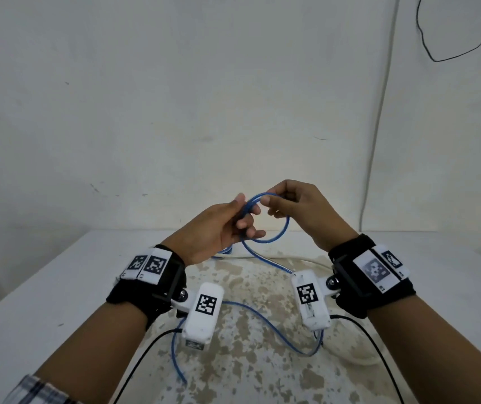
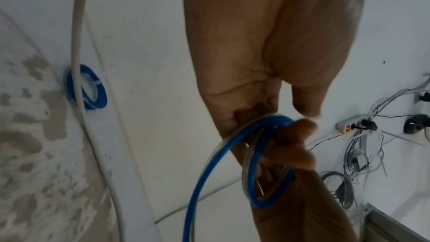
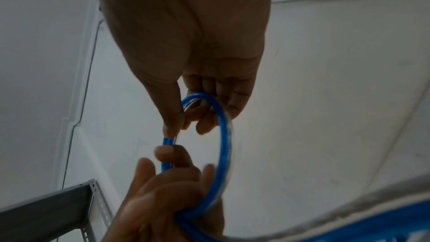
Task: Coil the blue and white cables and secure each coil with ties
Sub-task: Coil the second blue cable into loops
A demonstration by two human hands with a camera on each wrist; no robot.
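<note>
Both hands are raised above the table with a loop of the blue cable between them. My left hand curls its fingers round the loop's left side. At the loop's top, my right hand pinches it between thumb and fingers. The loop shows about two turns. Its loose length trails down over the table toward me. A small blue coil with a pale tie lies on the table beyond my left hand. The white cable runs across it.
The table is white with a worn, patchy middle and stands against a white wall. Black camera leads hang from both wrists. A power strip with tangled wires and a grey metal shelf frame lie beside the table.
</note>
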